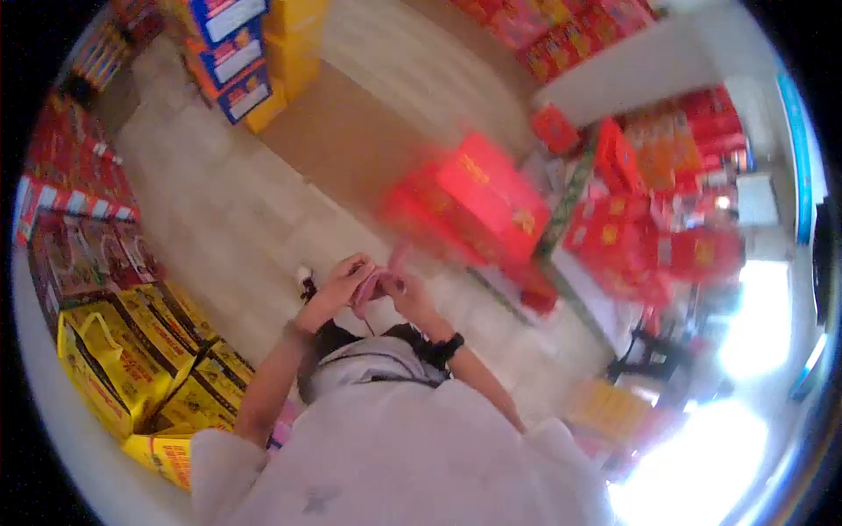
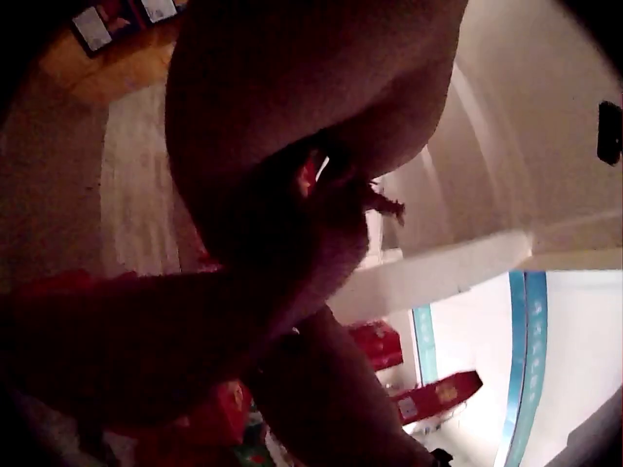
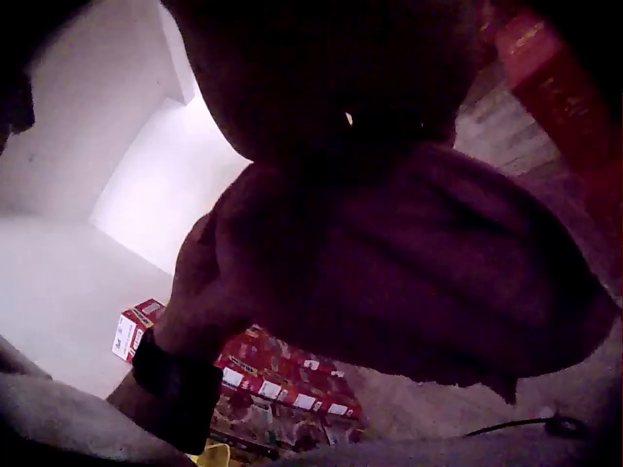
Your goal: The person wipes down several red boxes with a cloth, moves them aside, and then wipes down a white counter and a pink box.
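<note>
In front of the waist, both hands hold a crumpled pink cloth (image 1: pixel 377 282) in the head view. My left hand (image 1: pixel 346 279) grips it from one side, its fingers curled over the top. From the other side my right hand (image 1: pixel 414 301) pinches the cloth, a black band around that wrist. In the right wrist view the cloth (image 3: pixel 428 272) looks dark purple and spreads wide, with a ragged lower edge. The left wrist view is dark; a hand (image 2: pixel 331 233) fills its middle, and a small twisted end sticks out beside the fingers.
Yellow gift bags (image 1: pixel 132 368) stand at the left, below shelves of red boxes (image 1: pixel 79 175). Stacked blue and orange cartons (image 1: pixel 232 57) rise at the far left. A blurred red box (image 1: pixel 478 197) is ahead, with red packages (image 1: pixel 627 237) to the right. Pale floor (image 1: pixel 228 202) runs between.
</note>
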Demonstrator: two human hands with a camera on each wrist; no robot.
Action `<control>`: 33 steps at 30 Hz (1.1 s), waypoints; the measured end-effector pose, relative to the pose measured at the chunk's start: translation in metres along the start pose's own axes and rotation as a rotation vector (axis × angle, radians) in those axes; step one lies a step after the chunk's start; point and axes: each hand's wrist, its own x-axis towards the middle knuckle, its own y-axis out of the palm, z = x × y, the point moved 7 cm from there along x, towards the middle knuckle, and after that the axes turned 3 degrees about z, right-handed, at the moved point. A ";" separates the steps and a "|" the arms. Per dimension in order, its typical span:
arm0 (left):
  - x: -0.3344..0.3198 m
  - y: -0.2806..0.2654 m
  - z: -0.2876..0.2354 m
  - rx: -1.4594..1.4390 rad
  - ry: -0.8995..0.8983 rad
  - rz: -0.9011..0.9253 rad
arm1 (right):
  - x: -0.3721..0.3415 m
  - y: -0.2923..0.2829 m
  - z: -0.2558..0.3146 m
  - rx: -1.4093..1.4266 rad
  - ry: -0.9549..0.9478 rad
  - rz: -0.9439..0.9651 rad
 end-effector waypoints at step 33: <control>0.164 -0.197 -0.331 0.149 0.194 -0.512 | 0.377 -0.083 0.240 -0.425 -0.604 0.365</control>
